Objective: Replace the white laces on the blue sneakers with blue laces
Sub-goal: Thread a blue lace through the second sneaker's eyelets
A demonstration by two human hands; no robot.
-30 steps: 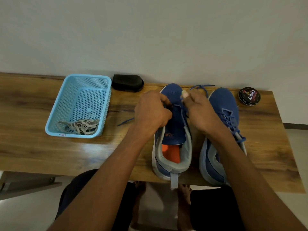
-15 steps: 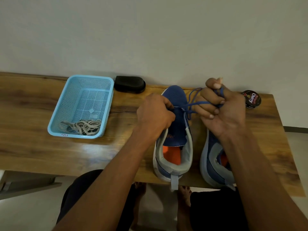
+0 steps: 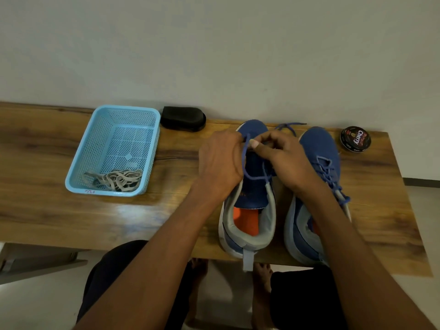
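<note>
Two blue sneakers stand side by side on the wooden table, heels toward me. The left sneaker [image 3: 250, 206] has its tongue showing and a blue lace [image 3: 245, 167] hanging in a loose loop over it. My left hand [image 3: 219, 163] grips that lace at the shoe's left side. My right hand [image 3: 281, 158] pinches the lace near the toe end, thumb and finger together. A free lace end trails behind the hands. The right sneaker [image 3: 319, 148] is laced in blue. White laces [image 3: 116, 179] lie in the light blue basket [image 3: 78, 167].
A black shoe brush [image 3: 183, 118] lies against the wall behind the basket. A round tin of shoe polish [image 3: 355, 138] sits at the table's far right. The table's front edge [image 3: 142, 246] runs just under the sneakers' heels; my knees are below it.
My right hand, which had pulled the lace up and to the right, has come back down over the left sneaker's toe. The lace now hangs slack in a loop. My left hand stayed put.
</note>
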